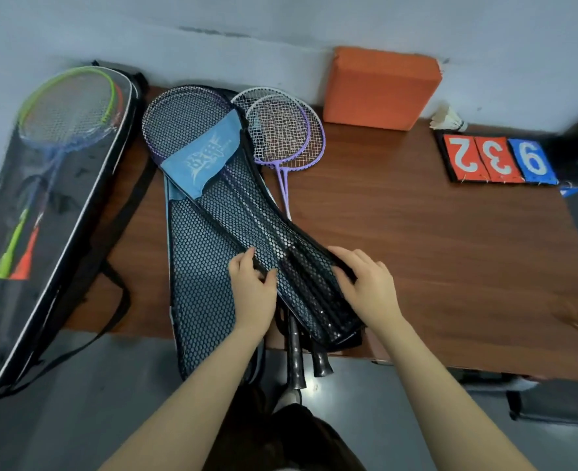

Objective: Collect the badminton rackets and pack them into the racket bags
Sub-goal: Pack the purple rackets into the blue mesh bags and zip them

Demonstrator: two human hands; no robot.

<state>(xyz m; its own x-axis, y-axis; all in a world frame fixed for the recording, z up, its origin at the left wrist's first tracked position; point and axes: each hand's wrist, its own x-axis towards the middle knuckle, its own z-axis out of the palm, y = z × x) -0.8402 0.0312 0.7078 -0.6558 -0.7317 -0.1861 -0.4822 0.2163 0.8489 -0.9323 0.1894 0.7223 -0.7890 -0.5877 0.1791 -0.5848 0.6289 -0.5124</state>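
Observation:
A black mesh racket bag (247, 212) with a blue patch lies slantwise on the brown table (433, 232), with rackets inside it; their dark handles (296, 365) stick out past the table's front edge. My left hand (252, 290) pinches the bag's left edge. My right hand (365, 283) grips its right edge near the opening. A second mesh bag (199, 300) lies flat underneath. Two purple-and-white rackets (282, 134) lie loose behind the bags. At the left, a large clear-fronted bag (43, 212) holds green, orange and blue rackets.
An orange foam block (379, 86) leans on the wall at the back. A shuttlecock (447, 119) and number cards 2, 3, 9 (498, 159) sit at the back right. The large bag's black strap (121, 294) hangs over the front edge.

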